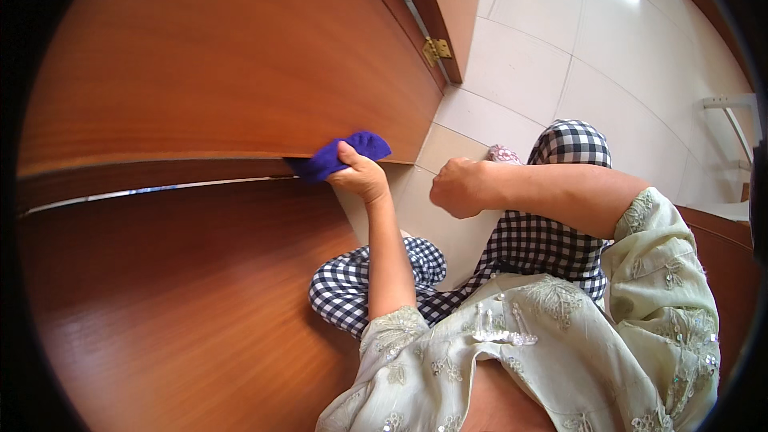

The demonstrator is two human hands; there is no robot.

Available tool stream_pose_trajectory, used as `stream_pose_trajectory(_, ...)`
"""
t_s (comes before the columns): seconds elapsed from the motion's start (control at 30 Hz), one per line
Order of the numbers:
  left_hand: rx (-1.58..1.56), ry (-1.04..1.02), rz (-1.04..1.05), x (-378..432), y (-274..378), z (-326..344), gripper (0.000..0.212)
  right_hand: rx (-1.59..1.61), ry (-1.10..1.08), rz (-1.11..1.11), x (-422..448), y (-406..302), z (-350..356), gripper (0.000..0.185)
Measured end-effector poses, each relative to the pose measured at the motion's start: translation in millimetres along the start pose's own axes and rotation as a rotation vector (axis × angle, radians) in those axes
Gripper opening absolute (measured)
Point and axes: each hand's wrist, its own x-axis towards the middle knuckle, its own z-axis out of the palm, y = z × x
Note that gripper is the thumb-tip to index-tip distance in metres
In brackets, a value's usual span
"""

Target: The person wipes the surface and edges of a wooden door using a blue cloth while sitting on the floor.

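Note:
A purple cloth (351, 153) is gripped in my left hand (360, 177), thumb on top and fingers hidden under it. The cloth lies against the edge of a reddish-brown wooden door panel (240, 72), close to its lower corner. My right hand (461, 188) is curled into a loose fist in front of my raised knee, apart from the door; nothing shows in it, though its palm side is hidden.
A second wooden panel (198, 288) lies to the left, beyond a narrow gap. A brass hinge (436, 50) joins the door to a wooden frame. Pale floor tiles (516, 78) spread ahead; a white metal frame (729, 102) stands at right.

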Motion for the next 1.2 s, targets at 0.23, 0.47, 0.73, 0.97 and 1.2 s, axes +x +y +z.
stream_pose_trajectory(0.23,0.353,-0.316,-0.061,-63.0,-64.3,-23.7,0.041,-0.007,-0.008,0.032,6.4,2.8,4.8,0.018)
stream_pose_trajectory(0.47,0.059,-0.172,-0.05,19.2,35.4,-40.3,0.034,0.014,-0.022,0.02,5.8,2.3,0.4,0.023)
stream_pose_trajectory(0.73,0.159,-0.139,-0.071,-38.0,-11.9,-2.9,0.037,0.055,-0.023,0.012,-8.9,-6.0,-3.5,0.018)
stream_pose_trajectory(0.97,0.413,-0.481,-0.414,-100.2,-93.9,-16.2,0.044,0.06,-0.051,0.018,0.2,-17.7,-3.2,0.017)
stream_pose_trajectory(1.2,-0.382,-0.413,-2.059,-100.6,-42.0,-24.3,0.03,0.042,-0.027,0.1,-2.7,-11.1,2.0,0.021)
